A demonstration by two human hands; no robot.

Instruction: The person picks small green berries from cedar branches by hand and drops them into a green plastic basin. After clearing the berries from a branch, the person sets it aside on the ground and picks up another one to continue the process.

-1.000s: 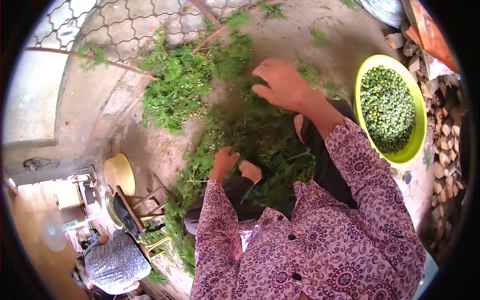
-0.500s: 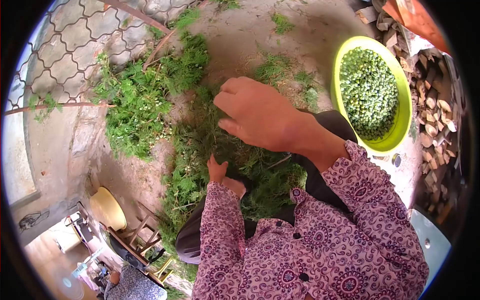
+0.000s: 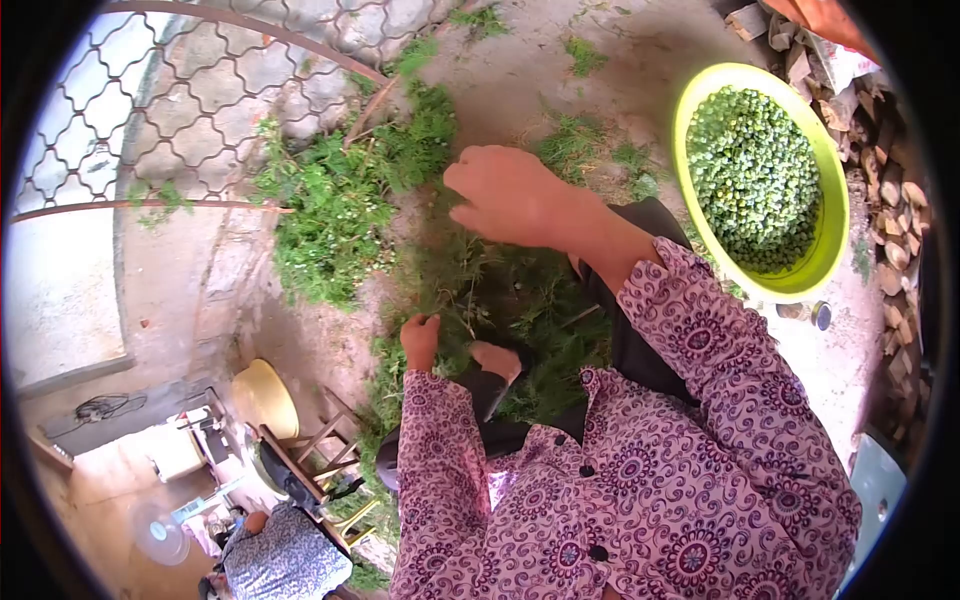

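Note:
Over a pile of green, feathery conifer branches [image 3: 540,290] between my knees, both hands are raised. My left hand [image 3: 420,342] is closed with the fingers curled in, low at the pile's left side; blurred greenery lies just beyond it. Higher and to the right, my right hand [image 3: 508,195] has its fingers curled downward, back of the hand up. Whatever either hand pinches is hidden or too small to make out. To the right stands a yellow-green basin [image 3: 838,235] filled with small round green cones or berries [image 3: 755,180].
A second heap of leafy branches [image 3: 335,215] lies left, beside a metal lattice [image 3: 230,90]. Split firewood [image 3: 890,230] is stacked far right. Lower left are a yellow tub [image 3: 265,398], a wooden frame [image 3: 330,445] and another person [image 3: 285,555] in patterned clothing.
The fingers of my left hand, spread before, are now curled shut. My right hand has shifted slightly up and away. The whole view has swung a little to the left.

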